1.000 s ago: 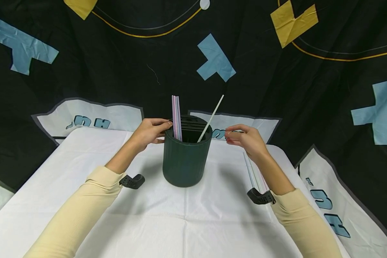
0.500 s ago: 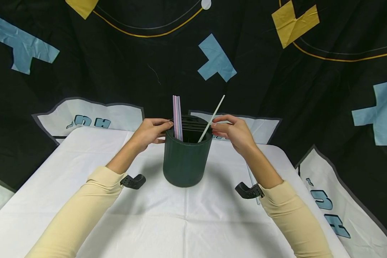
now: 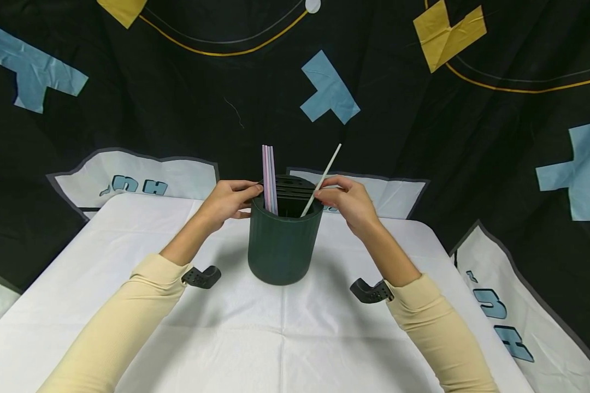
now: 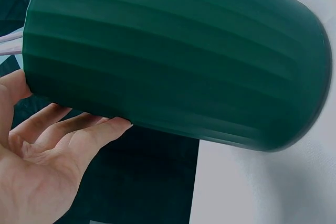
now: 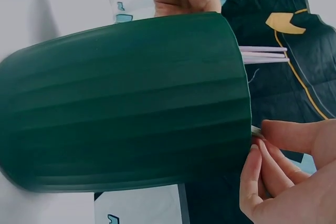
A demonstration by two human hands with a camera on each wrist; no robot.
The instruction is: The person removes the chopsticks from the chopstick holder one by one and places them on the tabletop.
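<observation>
Hiding the lower ends of straws (image 3: 270,180), a container (image 3: 283,248) separates both hands (image 3: 228,201) (image 3: 350,203).

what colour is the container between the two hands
The container is dark green, seen best in the left wrist view.

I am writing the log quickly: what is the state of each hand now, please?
Left hand: holding the green container near its rim.
Right hand: closed, pinching the pale straw.

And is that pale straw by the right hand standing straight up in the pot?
No, the pale straw slants, its top leaning right, while the pink and lilac straws stand nearly upright.
</observation>
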